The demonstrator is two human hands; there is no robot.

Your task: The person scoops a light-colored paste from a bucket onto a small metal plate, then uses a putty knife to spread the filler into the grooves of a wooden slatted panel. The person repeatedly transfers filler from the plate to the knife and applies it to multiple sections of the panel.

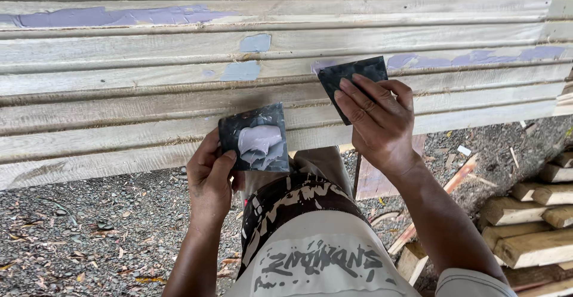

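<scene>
**Pale boards over a gravel yard**

We look down on a broad panel of pale grooved boards (119, 103) running across the upper part of the view, and we place everything else by it. On its surface sit grey-violet filler patches (113, 16), one long streak along the top left, smaller dabs near the middle, another streak toward the right. Below the panel lies dark gravel ground (89, 225) scattered with dry leaves and chips. Below its right end, stacked timber blocks (531, 225) rest beside loose reddish offcuts (459, 175). Daylight is even and soft.
</scene>
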